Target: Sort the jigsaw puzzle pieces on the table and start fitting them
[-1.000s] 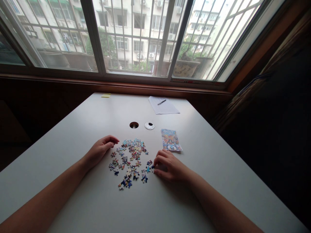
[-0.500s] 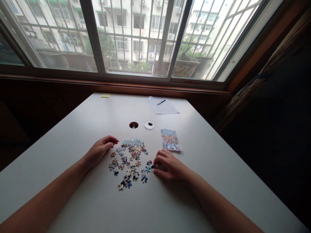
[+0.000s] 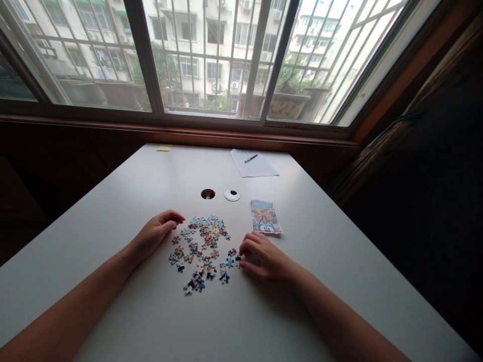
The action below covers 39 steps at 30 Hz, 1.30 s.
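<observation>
Puzzle pieces (image 3: 202, 251) lay between the loosely curled, empty left hand (image 3: 154, 234) and right hand (image 3: 264, 261), its grip unclear; light pinching seemed wisest.

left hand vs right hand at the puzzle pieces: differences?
Place: the left hand sits at the far left edge of the puzzle pieces, the right hand at their near right edge, by the picture card.
Contact: the right hand's fingertips reach the outermost pieces; the left hand's seem just clear of them.
Pose: the left hand lies on its side, fingers curled; the right hand is palm down.
Both rest on the white table.
</observation>
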Motion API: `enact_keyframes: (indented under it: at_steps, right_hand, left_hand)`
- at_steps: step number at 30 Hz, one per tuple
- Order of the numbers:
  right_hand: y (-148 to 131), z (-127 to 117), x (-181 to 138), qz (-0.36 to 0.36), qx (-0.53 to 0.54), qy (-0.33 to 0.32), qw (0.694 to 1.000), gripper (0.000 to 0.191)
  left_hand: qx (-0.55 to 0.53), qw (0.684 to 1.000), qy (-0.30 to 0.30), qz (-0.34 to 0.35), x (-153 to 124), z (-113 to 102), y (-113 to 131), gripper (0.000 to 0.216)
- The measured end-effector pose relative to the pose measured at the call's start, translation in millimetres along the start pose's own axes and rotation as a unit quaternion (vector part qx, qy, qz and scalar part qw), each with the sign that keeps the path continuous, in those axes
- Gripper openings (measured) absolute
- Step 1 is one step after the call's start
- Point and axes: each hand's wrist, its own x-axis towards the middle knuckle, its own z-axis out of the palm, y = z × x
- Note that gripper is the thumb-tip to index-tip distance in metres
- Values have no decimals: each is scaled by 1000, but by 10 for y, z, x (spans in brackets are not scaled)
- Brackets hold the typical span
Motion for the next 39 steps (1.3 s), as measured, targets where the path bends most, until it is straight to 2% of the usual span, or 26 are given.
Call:
enact_keyframes:
  at_steps: [11,16,18,21,26,32,39]
  right_hand:
    - [-9,30,12,2,-10,9,1000,21]
    - [-20,25,18,6,-14,9,1000,20]
    - [-14,30,14,8,-14,10,1000,20]
    - [-4,37,6,5,-16,10,1000,20]
    - [6,37,4,7,-19,8,1000,20]
    - [14,43,10,8,-16,9,1000,20]
    - [6,42,7,6,-14,17,1000,20]
  left_hand:
    - [27,1000,-5,6,-13,-5,43,25]
    - [96,992,-34,71,-92,35,152,20]
    - [132,981,-67,129,-137,71,205,18]
    - [208,946,-130,210,-206,123,295,13]
    - [281,895,-233,258,-287,189,370,18]
    - [314,844,-249,356,-314,251,305,23]
    - [315,833,-240,386,-324,264,325,19]
